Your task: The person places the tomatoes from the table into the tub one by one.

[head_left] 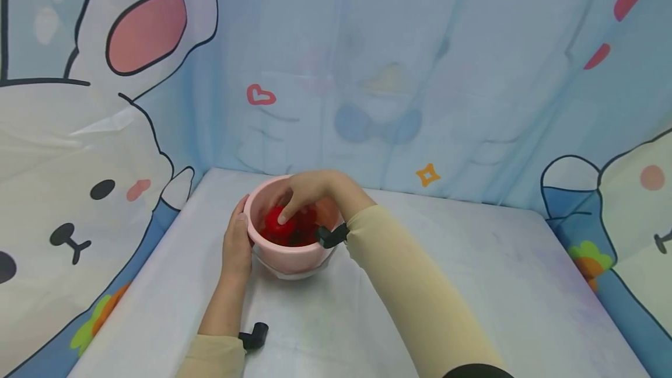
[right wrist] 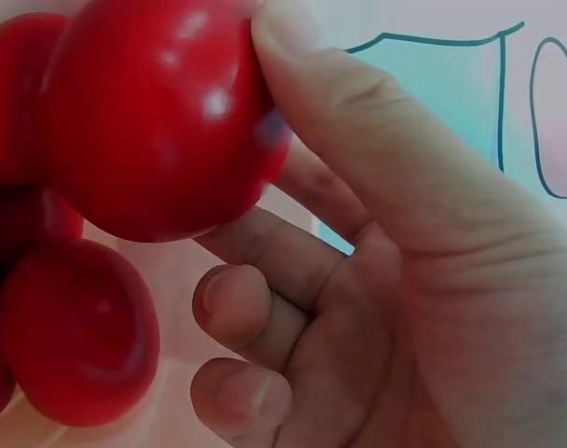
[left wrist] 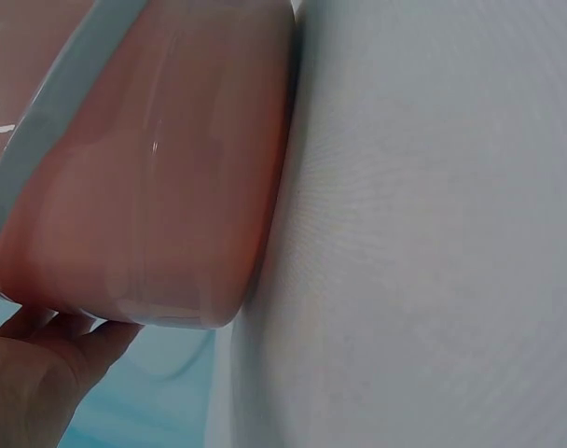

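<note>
A pink bowl [head_left: 291, 259] stands on the table with several shiny red fruits [head_left: 298, 237] inside, possibly tomatoes or apples. My right hand [head_left: 311, 186] reaches over the rim and pinches one round red fruit [right wrist: 162, 117] between thumb and fingers. Its ring and little fingers stay bent clear of the fruit. Beside it in the right wrist view lies another red fruit [right wrist: 78, 331]. My left hand [head_left: 237, 249] rests against the bowl's outer left side. In the left wrist view its fingers [left wrist: 102, 345] touch the wall of the bowl [left wrist: 186, 187] below the rim.
A white cloth covers the table [head_left: 472, 284]. Behind it hangs a blue curtain [head_left: 420, 45] with cartoon prints, continuing along both sides. A whitish edge [head_left: 294, 276] shows around the bowl's base.
</note>
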`<state>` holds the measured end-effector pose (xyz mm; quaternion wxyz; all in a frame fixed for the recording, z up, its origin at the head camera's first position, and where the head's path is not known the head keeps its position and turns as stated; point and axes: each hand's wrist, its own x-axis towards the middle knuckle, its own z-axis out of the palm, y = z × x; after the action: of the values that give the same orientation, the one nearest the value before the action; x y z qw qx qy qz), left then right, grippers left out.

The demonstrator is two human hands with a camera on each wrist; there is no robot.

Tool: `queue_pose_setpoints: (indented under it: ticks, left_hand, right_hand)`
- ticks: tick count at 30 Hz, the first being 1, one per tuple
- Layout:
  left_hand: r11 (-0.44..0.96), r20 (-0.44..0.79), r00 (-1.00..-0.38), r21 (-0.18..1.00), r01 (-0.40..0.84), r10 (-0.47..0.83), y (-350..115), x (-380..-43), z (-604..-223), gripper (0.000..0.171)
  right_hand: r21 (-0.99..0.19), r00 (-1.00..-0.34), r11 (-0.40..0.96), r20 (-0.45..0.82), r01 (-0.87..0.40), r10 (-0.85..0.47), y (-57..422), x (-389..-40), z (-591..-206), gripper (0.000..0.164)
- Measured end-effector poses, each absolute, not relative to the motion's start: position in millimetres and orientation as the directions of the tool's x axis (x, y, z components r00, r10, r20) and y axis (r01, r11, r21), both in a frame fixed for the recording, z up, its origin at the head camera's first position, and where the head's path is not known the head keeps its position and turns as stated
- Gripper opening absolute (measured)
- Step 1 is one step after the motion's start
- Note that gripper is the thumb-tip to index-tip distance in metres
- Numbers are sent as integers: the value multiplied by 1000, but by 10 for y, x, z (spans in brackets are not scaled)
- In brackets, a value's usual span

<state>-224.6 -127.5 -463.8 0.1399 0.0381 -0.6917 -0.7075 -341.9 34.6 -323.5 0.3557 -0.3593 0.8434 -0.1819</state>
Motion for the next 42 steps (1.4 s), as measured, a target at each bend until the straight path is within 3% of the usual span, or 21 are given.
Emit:
queue_pose_setpoints:
  ticks: [9, 18, 23, 30, 35, 38, 42]
  left_hand:
    - [-5, 121, -960, 992, 126, -251, -1269, -2239, -4620, 44]
    - [-6, 115, -957, 993, 121, -266, -1253, -2241, -4621, 45]
    - [-4, 126, -955, 991, 132, -269, -1244, -2241, -4621, 45]
    - [-7, 127, -953, 991, 134, -276, -1225, -2232, -4625, 45]
    - [9, 138, -953, 990, 141, -268, -1219, -2237, -4622, 45]
    - [16, 138, -954, 990, 138, -265, -1227, -2240, -4607, 45]
    - [29, 124, -956, 992, 120, -266, -1251, -2225, -4608, 46]
  right_hand:
    - [-556, -414, 680, -540, -478, -733, 313, -3388, -3252, 39]
    - [-556, -425, 721, -583, -413, -693, 385, -3342, -3209, 50]
    - [-517, -445, 673, -507, -528, -738, 544, -3321, -3130, 46]
    - [-405, -646, 671, -220, -621, -731, 1196, -2991, -3014, 40]
    - [-327, -773, 737, -32, -591, -634, 1844, -2530, -3143, 39]
    - [-252, -846, 814, 43, -524, -531, 2184, -2213, -3326, 48]
    - [-121, -923, 916, 103, -382, -371, 2474, -1817, -3580, 77]
